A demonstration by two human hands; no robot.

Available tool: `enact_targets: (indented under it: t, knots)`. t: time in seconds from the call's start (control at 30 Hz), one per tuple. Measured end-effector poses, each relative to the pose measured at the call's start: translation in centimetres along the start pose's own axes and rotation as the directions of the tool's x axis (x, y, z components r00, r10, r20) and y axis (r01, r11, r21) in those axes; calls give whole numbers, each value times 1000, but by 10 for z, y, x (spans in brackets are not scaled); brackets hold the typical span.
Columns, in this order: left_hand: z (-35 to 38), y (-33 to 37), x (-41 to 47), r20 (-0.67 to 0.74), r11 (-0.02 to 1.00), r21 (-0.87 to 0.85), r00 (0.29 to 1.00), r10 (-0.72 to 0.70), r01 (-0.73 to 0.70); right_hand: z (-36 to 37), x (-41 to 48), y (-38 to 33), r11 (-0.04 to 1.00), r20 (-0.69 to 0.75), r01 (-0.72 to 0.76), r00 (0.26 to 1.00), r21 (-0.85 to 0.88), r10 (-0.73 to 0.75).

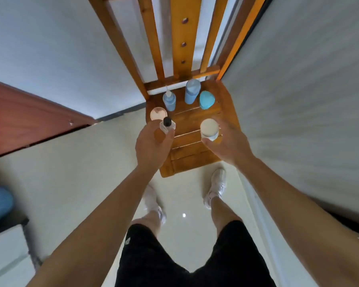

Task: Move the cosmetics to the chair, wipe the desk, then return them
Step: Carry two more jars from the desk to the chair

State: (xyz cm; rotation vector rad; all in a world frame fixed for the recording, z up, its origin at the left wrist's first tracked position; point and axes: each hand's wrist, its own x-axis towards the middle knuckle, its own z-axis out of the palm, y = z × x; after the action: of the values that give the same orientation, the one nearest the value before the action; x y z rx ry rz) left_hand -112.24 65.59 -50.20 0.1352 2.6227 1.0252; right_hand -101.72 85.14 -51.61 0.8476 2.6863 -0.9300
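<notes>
At frame centre, four cosmetics [192, 92] stand on the chair seat [193, 160]. The left hand [151, 146] grips a black-capped bottle [167, 126] and the right hand [228, 141] a white-lidded jar [209, 129] — both over the seat. The desk is out of view, so whether it has been wiped is unclear.

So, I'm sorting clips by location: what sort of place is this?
Likely a room at home: a wooden chair by a white wall, holding blue bottles, on a glossy floor. The left hand grips a small bottle, the right hand a white-lidded jar.

Blue bottles [192, 92] upright on wooden chair [192, 160]; white jar [209, 126], clear bottle [166, 126] held.
</notes>
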Motion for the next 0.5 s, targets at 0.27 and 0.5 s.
enact_targets:
  t: [0.27,0.5]
  knots:
    - [145,-79,34,7,981,-79,984,-176,176,110,90,91,998,80,-5,997,-62,10]
    - [207,-93,77,-80,984,-91,984,-161,153,153,133,104,998,-1,-61,998,21,61]
